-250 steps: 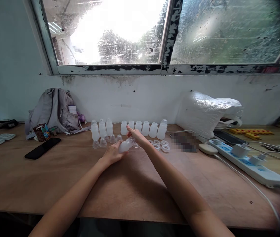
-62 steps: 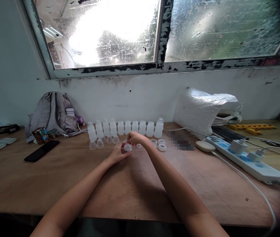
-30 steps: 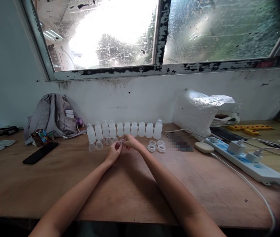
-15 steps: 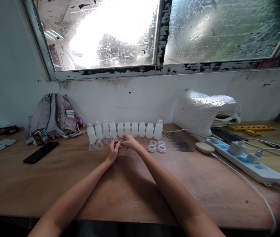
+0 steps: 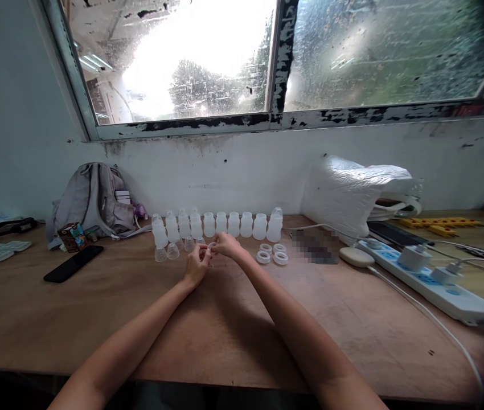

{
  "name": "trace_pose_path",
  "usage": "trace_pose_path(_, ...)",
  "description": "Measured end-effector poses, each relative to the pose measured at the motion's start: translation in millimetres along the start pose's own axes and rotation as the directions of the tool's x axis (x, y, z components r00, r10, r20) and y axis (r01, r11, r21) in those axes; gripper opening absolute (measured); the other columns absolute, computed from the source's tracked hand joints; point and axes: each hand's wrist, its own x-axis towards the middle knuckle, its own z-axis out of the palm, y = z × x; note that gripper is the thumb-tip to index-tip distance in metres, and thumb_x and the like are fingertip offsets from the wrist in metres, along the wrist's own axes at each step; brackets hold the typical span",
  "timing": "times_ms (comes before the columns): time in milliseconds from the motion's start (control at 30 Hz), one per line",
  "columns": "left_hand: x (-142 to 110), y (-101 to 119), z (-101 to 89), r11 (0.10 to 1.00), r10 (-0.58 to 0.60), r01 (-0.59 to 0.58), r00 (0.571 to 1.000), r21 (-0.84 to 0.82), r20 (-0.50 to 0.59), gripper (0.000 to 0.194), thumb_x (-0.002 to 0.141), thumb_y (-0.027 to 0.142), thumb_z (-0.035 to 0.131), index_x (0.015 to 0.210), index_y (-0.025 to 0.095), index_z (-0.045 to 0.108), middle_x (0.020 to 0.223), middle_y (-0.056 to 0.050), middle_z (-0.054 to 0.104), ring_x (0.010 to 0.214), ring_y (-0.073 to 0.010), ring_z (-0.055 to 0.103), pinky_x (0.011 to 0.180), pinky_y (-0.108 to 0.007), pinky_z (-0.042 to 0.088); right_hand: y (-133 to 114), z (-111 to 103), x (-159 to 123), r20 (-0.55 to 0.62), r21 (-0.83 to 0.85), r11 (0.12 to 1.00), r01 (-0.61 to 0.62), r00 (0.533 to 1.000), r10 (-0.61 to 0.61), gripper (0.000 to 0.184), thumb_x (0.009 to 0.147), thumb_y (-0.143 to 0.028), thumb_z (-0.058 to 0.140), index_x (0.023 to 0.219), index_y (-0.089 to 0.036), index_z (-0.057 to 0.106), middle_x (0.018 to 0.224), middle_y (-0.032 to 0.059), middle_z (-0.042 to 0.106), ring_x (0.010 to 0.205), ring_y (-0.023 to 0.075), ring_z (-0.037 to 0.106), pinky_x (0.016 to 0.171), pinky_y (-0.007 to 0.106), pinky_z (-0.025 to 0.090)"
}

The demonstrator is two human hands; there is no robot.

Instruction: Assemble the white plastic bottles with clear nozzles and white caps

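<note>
Left hand (image 5: 197, 264): we recorded the fingers pinched on a small clear piece (image 5: 212, 245), its outline partly hidden. Right hand (image 5: 226, 246): fingers likewise closed on that piece from the other side. The piece sat between the two hands, above the bench (image 5: 208, 336).

Behind the hands we counted one upright row: four capped bottles (image 5: 184, 226), five uncapped bottles (image 5: 234, 226) and, at the right end, one more capped bottle (image 5: 274, 229). Four clear caps (image 5: 173, 251) stood before the left end of the row. Four white rings (image 5: 281, 262) lay right of the hands. Further left we listed a black phone (image 5: 73, 264); further right, a power strip (image 5: 432, 283).
</note>
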Motion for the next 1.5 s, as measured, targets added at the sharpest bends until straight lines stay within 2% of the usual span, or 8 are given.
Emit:
trace_pose_path(267,-1.5,-5.8,3.1,0.99,0.06,-0.073,0.993,0.122,0.103,0.018,0.073,0.033,0.05,0.08,0.017,0.049,0.059,0.001,0.058,0.051,-0.0111,0.055,0.052,-0.023,0.044,-1.1,-0.5,-4.0,0.089,-0.065,0.997,-0.033,0.995,0.039,0.008,0.055,-0.021,0.06,0.062,-0.018,0.058,0.068,0.0038,0.062,0.067,0.0174,0.057,0.051,0.021,0.035)
trace_pose_path(367,-0.4,-5.9,3.2,0.986,0.052,-0.069,0.992,0.154,0.113,0.015,0.073,0.03,0.05,0.082,0.017,0.05,0.06,0.0,0.058,0.053,-0.0118,0.056,0.055,-0.023,0.043,-1.6,3.3,-5.7,0.049,-0.075,0.996,-0.039,0.998,0.043,0.01,0.06,-0.023,0.057,0.069,-0.018,0.059,0.076,0.0065,0.062,0.072,0.0193,0.058,0.054,0.023,0.037)
trace_pose_path(500,3.5,-6.9,4.5,0.985,0.007,-0.02,0.997,0.172,0.076,0.016,0.072,0.025,0.051,0.085,0.017,0.048,0.064,-0.001,0.059,0.057,-0.0128,0.056,0.056,-0.024,0.043,-2.4,12.1,-4.0,-0.041,-0.074,0.997,-0.023,0.999,0.02,0.024,0.066,-0.024,0.053,0.089,-0.017,0.056,0.091,0.0097,0.06,0.081,0.0207,0.057,0.055,0.022,0.038)
trace_pose_path(700,11.3,-17.5,-3.8,0.967,-0.107,0.118,0.992,0.227,-0.062,0.012,0.074,0.021,0.045,0.085,0.016,0.049,0.064,-0.002,0.059,0.062,-0.0142,0.057,0.059,-0.025,0.041,-11.9,19.1,-0.9,-0.048,-0.056,0.996,0.075,0.996,-0.078,0.02,0.067,-0.018,0.051,0.085,-0.015,0.059,0.079,0.0069,0.062,0.071,0.0158,0.058,0.054,0.019,0.036)
trace_pose_path(1167,13.2,-22.4,-12.5,0.991,-0.056,0.065,0.995,0.118,-0.078,0.017,0.077,0.032,0.042,0.086,0.018,0.046,0.056,0.003,0.05,0.047,-0.0102,0.048,0.049,-0.021,0.034,-18.2,18.1,-5.1,-0.167,-0.045,0.98,0.192,0.966,-0.197,0.019,0.071,-0.018,0.048,0.086,-0.016,0.059,0.079,0.0067,0.062,0.077,0.0175,0.056,0.058,0.021,0.036)
trace_pose_path(1267,16.2,-26.7,-15.8,0.99,-0.139,0.137,0.988,-0.041,-0.06,0.023,0.078,0.04,0.041,0.085,0.018,0.044,0.053,0.005,0.046,0.039,-0.0077,0.042,0.042,-0.019,0.031,-17.9,15.0,-5.6,-0.074,0.175,0.953,0.248,0.968,-0.239,0.022,0.076,-0.032,0.048,0.087,-0.016,0.06,0.076,0.0051,0.063,0.065,0.0135,0.057,0.052,0.019,0.039)
trace_pose_path(1367,19.8,-28.7,-19.0,0.952,-0.227,0.22,0.974,-0.214,-0.008,0.025,0.077,0.043,0.042,0.087,0.02,0.043,0.055,0.006,0.045,0.036,-0.0057,0.039,0.037,-0.018,0.03,-13.1,13.8,-3.7,0.044,0.557,0.814,0.166,0.973,-0.228,0.036,0.08,-0.043,0.042,0.1,-0.015,0.054,0.078,0.0062,0.062,0.05,0.0094,0.056,0.044,0.019,0.041)
trace_pose_path(1500,22.9,-29.3,-21.4,0.884,-0.291,0.314,0.949,-0.345,0.117,0.026,0.074,0.04,0.046,0.09,0.02,0.044,0.064,0.004,0.05,0.038,-0.0054,0.043,0.035,-0.016,0.031,-3.0,17.4,0.0,0.084,0.652,0.757,0.045,0.988,-0.132,0.034,0.076,-0.038,0.053,0.098,-0.013,0.053,0.066,0.0026,0.059,0.04,0.0057,0.05,0.036,0.016,0.04)
